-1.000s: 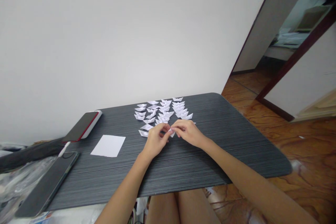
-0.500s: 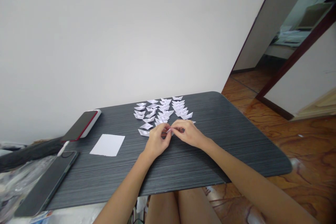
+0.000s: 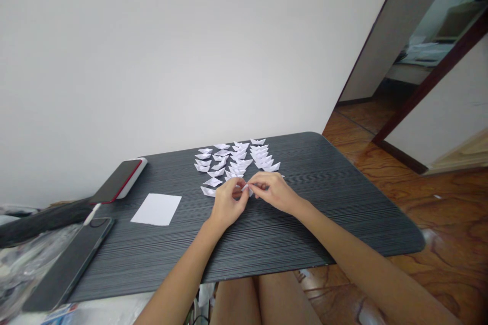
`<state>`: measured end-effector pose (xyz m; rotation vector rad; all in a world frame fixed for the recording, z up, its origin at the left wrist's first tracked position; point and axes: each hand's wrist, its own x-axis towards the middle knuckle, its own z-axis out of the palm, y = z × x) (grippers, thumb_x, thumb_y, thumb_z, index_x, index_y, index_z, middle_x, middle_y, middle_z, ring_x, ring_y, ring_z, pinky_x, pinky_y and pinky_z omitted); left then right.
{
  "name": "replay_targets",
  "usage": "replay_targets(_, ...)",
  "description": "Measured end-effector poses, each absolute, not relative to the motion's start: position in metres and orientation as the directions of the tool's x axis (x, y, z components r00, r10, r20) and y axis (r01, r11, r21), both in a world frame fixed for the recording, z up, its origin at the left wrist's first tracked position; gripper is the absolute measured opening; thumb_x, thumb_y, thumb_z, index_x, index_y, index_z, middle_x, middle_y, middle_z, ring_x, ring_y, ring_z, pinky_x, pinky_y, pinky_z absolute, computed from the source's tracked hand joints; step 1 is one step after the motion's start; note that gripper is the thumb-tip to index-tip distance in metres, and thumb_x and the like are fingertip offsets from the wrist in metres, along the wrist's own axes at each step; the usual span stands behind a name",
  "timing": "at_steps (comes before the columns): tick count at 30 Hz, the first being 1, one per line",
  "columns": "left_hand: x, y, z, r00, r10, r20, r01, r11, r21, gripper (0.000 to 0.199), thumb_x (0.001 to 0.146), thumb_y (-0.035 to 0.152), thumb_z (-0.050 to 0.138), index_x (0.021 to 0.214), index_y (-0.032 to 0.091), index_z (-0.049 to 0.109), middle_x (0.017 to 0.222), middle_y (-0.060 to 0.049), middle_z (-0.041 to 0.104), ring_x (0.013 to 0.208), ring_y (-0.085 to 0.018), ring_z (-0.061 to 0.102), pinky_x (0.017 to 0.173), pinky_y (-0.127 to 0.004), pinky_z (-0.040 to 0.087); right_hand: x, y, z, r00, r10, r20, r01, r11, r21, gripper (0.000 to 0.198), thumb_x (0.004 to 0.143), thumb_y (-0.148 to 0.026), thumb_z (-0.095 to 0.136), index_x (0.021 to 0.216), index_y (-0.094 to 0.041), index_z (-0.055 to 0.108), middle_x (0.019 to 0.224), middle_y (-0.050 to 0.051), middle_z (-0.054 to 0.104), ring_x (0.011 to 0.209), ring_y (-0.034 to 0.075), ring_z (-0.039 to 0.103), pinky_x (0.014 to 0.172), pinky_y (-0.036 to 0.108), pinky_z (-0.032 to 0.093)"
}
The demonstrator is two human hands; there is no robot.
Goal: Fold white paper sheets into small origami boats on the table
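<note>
Between the fingertips of both hands is a small folded white paper [image 3: 249, 191], mostly hidden by the fingers. My left hand [image 3: 229, 202] pinches it from the left, thumb and fingers closed. From the right, my right hand [image 3: 272, 190] pinches it with thumb and forefinger. Just beyond the hands, several folded paper boats [image 3: 239, 164] stand in rows, some of them partly covered by my fingers. To the left lies a flat square sheet of white paper [image 3: 156, 209].
The dark grained table [image 3: 305, 244] has rounded right corners and meets a white wall at the back. A red-edged phone [image 3: 116, 182] rests on a white object at the left. Nearer me, another phone [image 3: 70, 264] with a white cable plug [image 3: 92, 214] overlaps the table's left edge.
The fingers have shifted slightly on the small folded paper, and a little more of it shows between them. The boats and the square sheet stay where they were.
</note>
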<state>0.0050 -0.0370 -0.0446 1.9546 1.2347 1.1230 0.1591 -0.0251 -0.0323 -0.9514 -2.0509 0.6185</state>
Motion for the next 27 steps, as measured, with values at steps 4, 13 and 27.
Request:
replay_targets(4, 0.0044, -0.0386, -0.0421, 0.215, 0.903, 0.371, 0.450, -0.429, 0.783, 0.013, 0.075, 0.027, 0.048, 0.082, 0.016, 0.051, 0.079, -0.004, 0.057, 0.063, -0.012, 0.061, 0.057, -0.022, 0.053, 0.1604, -0.0261, -0.0298, -0.435, 0.766, 0.473, 0.390, 0.633, -0.668, 0.016, 0.078, -0.017, 0.047, 0.074, -0.015, 0.062, 0.071, 0.004, 0.060, 0.064, 0.012, 0.055, 0.060, 0.023, 0.043)
replay_targets(13, 0.0027, -0.0399, -0.0391, 0.189, 0.888, 0.420, 0.458, -0.458, 0.762, 0.012, 0.076, 0.026, 0.048, 0.080, 0.016, 0.053, 0.076, -0.004, 0.057, 0.064, -0.012, 0.060, 0.056, -0.021, 0.052, 0.1610, -0.0259, -0.0292, -0.418, 0.727, 0.545, 0.352, 0.683, -0.640, 0.017, 0.080, -0.019, 0.045, 0.076, -0.016, 0.061, 0.075, 0.005, 0.060, 0.070, 0.014, 0.055, 0.064, 0.025, 0.044)
replay_targets(27, 0.0041, -0.0358, -0.0362, 0.093, 0.923, 0.374, 0.137, -0.384, 0.913, 0.010, 0.077, 0.025, 0.047, 0.080, 0.016, 0.045, 0.086, -0.005, 0.056, 0.074, -0.012, 0.059, 0.070, -0.025, 0.049, 0.1584, -0.0240, -0.0327, -0.211, 0.759, 0.616, 0.273, 0.650, -0.709, 0.015, 0.082, -0.022, 0.042, 0.080, -0.018, 0.055, 0.078, 0.006, 0.054, 0.062, 0.012, 0.053, 0.057, 0.024, 0.048)
